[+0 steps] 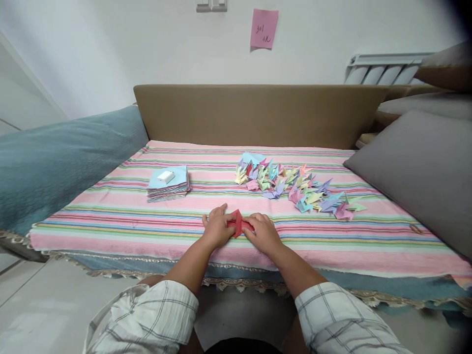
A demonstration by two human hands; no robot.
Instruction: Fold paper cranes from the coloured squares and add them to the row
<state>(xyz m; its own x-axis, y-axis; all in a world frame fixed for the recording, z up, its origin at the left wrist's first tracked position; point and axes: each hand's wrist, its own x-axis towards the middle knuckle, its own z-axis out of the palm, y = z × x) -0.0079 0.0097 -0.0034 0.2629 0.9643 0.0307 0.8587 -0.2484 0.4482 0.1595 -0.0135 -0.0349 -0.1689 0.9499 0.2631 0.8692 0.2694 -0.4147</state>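
A red origami paper [238,223], folded into a pointed shape, lies on the striped cloth between my hands. My left hand [218,227] grips its left side, with the thumb and some fingers on the paper. On the other side my right hand [263,232] pinches the right edge between thumb and fingers. The undersides of the paper and some fingertips are hidden. Beyond my right hand sits a pile of folded paper cranes [280,182] in many pastel colours. To the left stands a stack of square coloured papers [168,191] with a small white block [165,177] on top.
The striped cloth [110,216] covers the sofa seat in front of me. A brown backrest [258,115] runs along the back. A blue-covered armrest [73,152] bounds the left, a grey cushion [420,172] the right. A pink note [264,28] is on the wall.
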